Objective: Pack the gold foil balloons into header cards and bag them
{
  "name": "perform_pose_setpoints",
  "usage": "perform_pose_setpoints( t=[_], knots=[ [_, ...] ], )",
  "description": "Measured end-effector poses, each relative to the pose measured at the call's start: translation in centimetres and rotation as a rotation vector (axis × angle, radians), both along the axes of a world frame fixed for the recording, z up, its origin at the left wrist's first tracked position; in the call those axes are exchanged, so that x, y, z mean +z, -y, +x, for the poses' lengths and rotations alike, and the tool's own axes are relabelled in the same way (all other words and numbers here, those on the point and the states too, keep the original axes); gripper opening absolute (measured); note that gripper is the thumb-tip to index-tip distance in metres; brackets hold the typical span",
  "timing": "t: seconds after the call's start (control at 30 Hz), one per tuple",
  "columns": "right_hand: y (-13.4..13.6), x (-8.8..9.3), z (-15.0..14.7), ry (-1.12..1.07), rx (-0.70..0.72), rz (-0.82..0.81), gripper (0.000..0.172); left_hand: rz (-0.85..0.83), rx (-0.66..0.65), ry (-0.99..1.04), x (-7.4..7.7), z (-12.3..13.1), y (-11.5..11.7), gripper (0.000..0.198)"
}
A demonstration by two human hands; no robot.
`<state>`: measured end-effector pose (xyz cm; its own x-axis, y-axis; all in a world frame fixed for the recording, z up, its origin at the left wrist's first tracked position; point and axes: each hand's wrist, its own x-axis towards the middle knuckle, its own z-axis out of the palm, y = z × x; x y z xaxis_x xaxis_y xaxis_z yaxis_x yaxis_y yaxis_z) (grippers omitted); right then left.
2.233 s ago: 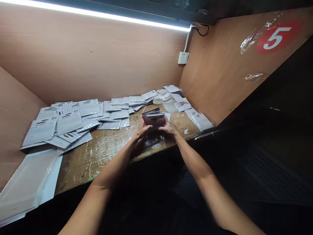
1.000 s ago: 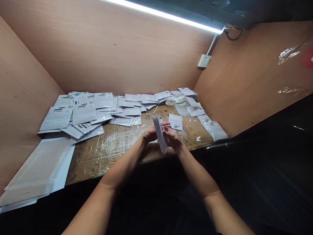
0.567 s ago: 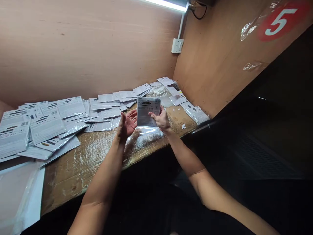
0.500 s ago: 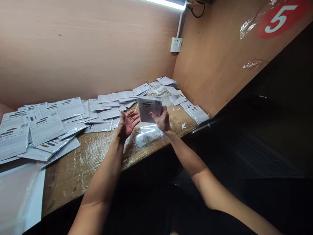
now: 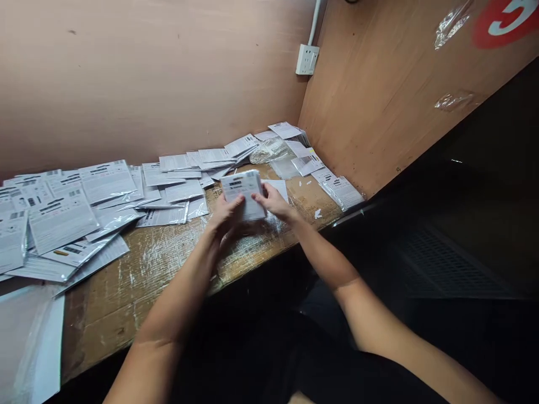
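Observation:
A small stack of white printed packets (image 5: 245, 188) is held up above the bench between both hands. My left hand (image 5: 224, 214) is closed on its lower left side, the thumb across the front. On the right edge, my right hand (image 5: 275, 202) grips the same stack, its thumb also on the printed face. Fingers behind the stack are hidden. Just behind my right hand, a white sheet or packet (image 5: 283, 186) shows on the bench, partly covered.
Overlapping white packets (image 5: 109, 182) spread along the back and left of the cardboard-covered bench (image 5: 155, 264). More packets (image 5: 343, 192) lie against the right wooden panel (image 5: 362, 101). Clear plastic bags (image 5: 272, 150) and paper scraps (image 5: 318, 214) lie nearby. A socket (image 5: 307, 59) is on the wall.
My open left hand has closed on the packet stack, which my right hand alone held before. The stack has shifted slightly left, and a white sheet now shows behind it. The view has tilted down.

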<state>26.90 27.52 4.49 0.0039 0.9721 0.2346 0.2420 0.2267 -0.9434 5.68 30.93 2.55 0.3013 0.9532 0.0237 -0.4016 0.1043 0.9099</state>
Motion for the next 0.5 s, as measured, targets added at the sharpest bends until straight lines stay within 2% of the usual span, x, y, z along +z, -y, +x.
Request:
perform_pose_setpoints(
  t=[0.07, 0.1, 0.17, 0.23, 0.3, 0.4, 0.47, 0.5],
  knots=[
    [-1.7, 0.4, 3.3, 0.269, 0.118, 0.046, 0.025, -0.114, 0.088, 0.063, -0.6, -1.7, -1.5, 0.072],
    [-2.4, 0.7, 5.1, 0.444, 0.114, 0.08, 0.022, -0.172, 0.12, 0.102, -0.7, -2.7, -2.4, 0.069],
    [-3.2, 1.0, 8.2, 0.774, 0.09, 0.124, 0.027, -0.272, 0.172, 0.174, -0.8, -4.2, -3.9, 0.058],
    [-3.3, 1.0, 10.4, 0.995, 0.135, 0.159, 0.038, -0.346, 0.209, 0.237, -0.8, -4.9, -4.8, 0.044],
    [-2.9, 1.0, 11.8, 1.1, 0.28, 0.19, 0.042, -0.395, 0.212, 0.286, -0.9, -4.8, -5.2, 0.03],
    [-2.1, 2.0, 13.5, 1.151, 0.479, 0.19, 0.033, -0.389, 0.128, 0.301, -1.4, -3.9, -4.8, 0.021],
    [-2.0, 3.1, 14.1, 1.148, 0.442, 0.188, 0.023, -0.354, 0.051, 0.288, -1.7, -3.4, -4.3, 0.024],
    [-2.0, 3.7, 14.1, 1.116, 0.346, 0.205, 0.02, -0.34, 0.012, 0.282, -1.7, -3.2, -4.0, 0.028]
  ],
)
